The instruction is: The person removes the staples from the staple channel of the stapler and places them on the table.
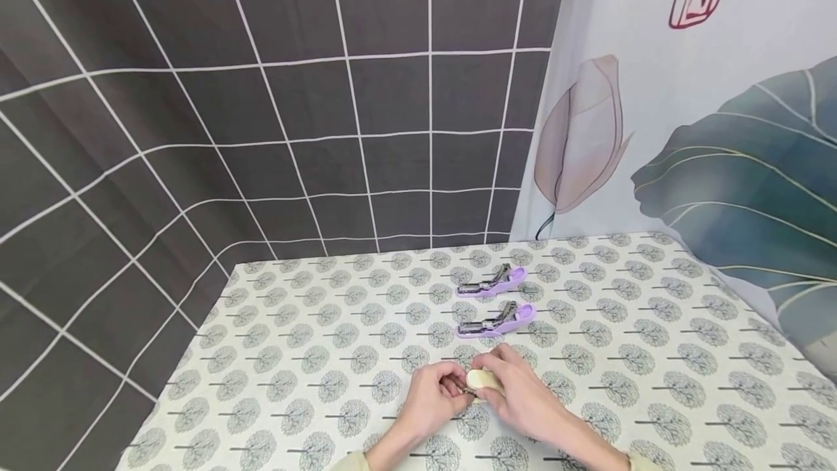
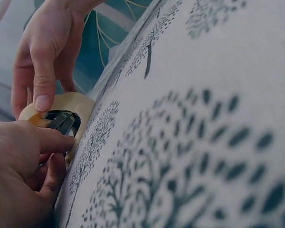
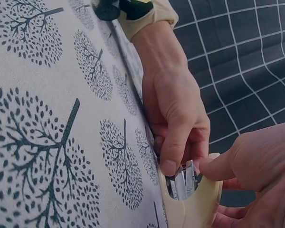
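Note:
A cream stapler (image 1: 485, 379) is low over the near part of the table, between both hands. My right hand (image 1: 523, 395) grips its cream body, thumb on the near side. My left hand (image 1: 434, 395) pinches at its other end, next to the metal parts. In the left wrist view, dark metal parts (image 2: 64, 122) show inside the cream shell, close to the left fingertips. From the right wrist, a shiny metal channel (image 3: 183, 183) is visible between the two hands. Fingers hide much of the stapler.
Two purple staplers, one nearer (image 1: 500, 322) and one farther (image 1: 493, 283), lie opened beyond my hands with their metal parts raised. A tree-print cloth (image 1: 314, 355) covers the table. Behind it hang a dark grid curtain (image 1: 392, 100) and a white floral curtain (image 1: 588, 137).

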{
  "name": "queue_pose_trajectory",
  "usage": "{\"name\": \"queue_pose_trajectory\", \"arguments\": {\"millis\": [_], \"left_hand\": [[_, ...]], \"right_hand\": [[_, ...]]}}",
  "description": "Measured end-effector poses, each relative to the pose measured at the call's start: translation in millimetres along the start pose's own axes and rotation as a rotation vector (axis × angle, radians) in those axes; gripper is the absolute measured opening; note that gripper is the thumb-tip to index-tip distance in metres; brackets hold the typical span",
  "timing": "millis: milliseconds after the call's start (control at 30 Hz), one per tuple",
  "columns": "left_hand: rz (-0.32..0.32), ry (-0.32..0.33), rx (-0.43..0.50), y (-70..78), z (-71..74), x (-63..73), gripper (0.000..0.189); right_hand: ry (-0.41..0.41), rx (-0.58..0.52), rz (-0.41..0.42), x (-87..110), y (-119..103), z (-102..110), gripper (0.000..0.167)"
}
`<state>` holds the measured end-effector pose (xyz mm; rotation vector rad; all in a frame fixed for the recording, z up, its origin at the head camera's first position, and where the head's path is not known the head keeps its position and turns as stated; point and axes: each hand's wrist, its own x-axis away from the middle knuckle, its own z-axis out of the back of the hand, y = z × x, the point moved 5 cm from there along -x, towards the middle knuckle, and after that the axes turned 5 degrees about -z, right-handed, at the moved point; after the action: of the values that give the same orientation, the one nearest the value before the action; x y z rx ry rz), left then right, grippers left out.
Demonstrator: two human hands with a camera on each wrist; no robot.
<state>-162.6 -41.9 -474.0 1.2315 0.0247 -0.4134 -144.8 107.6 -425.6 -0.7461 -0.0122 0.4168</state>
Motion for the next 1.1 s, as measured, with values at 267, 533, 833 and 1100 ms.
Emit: {"name": "queue_pose_trajectory", "arguments": {"millis": [267, 533, 833, 1100], "left_hand": [[-0.001, 0.006, -0.014, 0.5, 0.7, 1.7, 0.022], [0.016, 0.009, -0.023, 1.3, -0.6, 1.7, 0.023], [0.001, 0.008, -0.041, 2.5, -0.1, 1.5, 0.023], [0.028, 0.024, -0.007, -0.7, 1.7, 1.4, 0.024]], "right_hand": [[0.008, -0.009, 0.064, -0.3, -0.6, -1.1, 0.03], [0.019, -0.014, 0.09, 0.5, -0.1, -1.3, 0.031], [0.032, -0.025, 0.096, 1.0, 1.6, -1.9, 0.03], [0.093, -0.014, 0.137, 0.8, 3.1, 6.6, 0.033]]}}
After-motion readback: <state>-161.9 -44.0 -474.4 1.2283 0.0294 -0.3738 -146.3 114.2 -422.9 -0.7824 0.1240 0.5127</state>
